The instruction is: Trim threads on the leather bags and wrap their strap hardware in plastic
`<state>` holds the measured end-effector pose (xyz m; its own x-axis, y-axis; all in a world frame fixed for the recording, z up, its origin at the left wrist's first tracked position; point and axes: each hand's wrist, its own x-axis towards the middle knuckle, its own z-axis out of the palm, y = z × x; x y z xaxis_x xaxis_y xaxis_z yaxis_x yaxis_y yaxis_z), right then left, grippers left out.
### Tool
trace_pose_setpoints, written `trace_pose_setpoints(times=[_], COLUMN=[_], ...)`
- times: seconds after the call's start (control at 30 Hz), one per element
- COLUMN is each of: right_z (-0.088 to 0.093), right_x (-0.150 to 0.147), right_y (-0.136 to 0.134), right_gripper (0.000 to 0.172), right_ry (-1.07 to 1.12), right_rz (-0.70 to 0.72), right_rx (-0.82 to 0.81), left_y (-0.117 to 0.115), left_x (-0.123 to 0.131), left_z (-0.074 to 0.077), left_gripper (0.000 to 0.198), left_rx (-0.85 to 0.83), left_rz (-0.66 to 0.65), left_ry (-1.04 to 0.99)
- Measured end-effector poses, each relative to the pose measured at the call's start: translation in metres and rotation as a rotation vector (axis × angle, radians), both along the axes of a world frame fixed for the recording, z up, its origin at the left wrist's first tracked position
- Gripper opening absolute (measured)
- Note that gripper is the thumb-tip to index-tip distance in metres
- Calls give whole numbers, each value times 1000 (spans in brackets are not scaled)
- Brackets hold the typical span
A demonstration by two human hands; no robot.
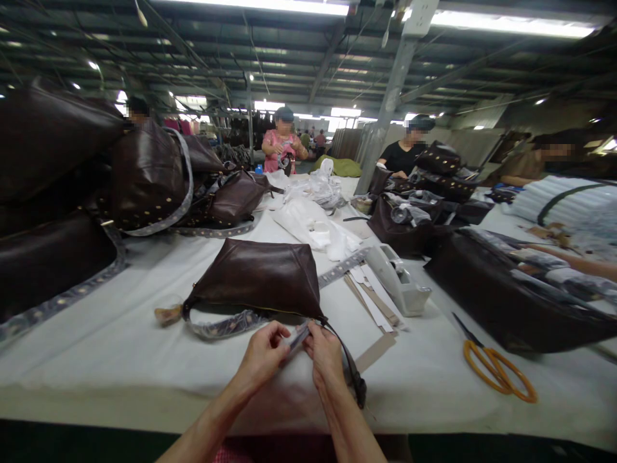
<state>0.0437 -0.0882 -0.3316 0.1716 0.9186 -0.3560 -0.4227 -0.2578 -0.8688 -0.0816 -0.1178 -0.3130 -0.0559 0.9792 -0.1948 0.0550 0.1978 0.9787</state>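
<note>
A dark brown leather bag [270,276] lies on the white-covered table in front of me. Beyond my wrists, its strap [226,325], wrapped in clear plastic and dotted with studs, curves along the near side. At the bag's near right corner, my right hand [326,354] pinches a short plastic-wrapped piece of strap [299,335]. My left hand [265,352] has its fingers curled round the lower end of the same piece. A thin dark leather strap [354,373] hangs beside my right hand, and a brown leather panel [289,402] lies under my wrists.
Scissors with orange handles [499,370] lie to the right. A grey tape dispenser [398,283] stands beside paper strips [369,296]. Brown bags [149,173] are heaped at left, with another large bag [511,296] at right. Several people work across the table.
</note>
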Motion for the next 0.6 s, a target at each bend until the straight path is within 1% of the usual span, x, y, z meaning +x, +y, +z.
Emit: trace_pose_setpoints(times=[0.07,0.13,0.2,0.23,0.33,0.4,0.43,0.5,0.53,0.57,0.6], right_z=[-1,-2,-2,-3,-2,-2,-1,0,1,2,3], right_x=[0,-1,-1,-2,-3,-4,-4,-4,-4,-3,-3], right_y=[0,0,1,1,1,1,0,0,0,0,-1], right_gripper=[22,21,21,22,25,28,30,34,37,38,40], right_ry=[20,45,60,68,84,91,94,98,93,85,76], right_rz=[8,5,-6,-12,-23,-26,-26,-25,-23,-18,-10], right_rx=[4,-1,-13,-17,-19,-22,-26,-35,-41,-46,-50], left_y=[0,-2,-4,-5,-6,-7,-9,-12,-14,-16,-17], left_x=[2,3,4,4,6,9,10,13,13,14,13], left_z=[-1,-1,0,0,-1,-4,-6,-9,-10,-11,-12], left_gripper=[36,40,34,30,18,10,7,10,12,14,15], left_rx=[-48,-178,-281,-300,-250,-126,-16,252,375,466,517], left_rz=[48,66,68,72,88,85,81,66,53,38,17], left_ry=[-90,-203,-253,-252,-173,-5,114,361,452,509,534])
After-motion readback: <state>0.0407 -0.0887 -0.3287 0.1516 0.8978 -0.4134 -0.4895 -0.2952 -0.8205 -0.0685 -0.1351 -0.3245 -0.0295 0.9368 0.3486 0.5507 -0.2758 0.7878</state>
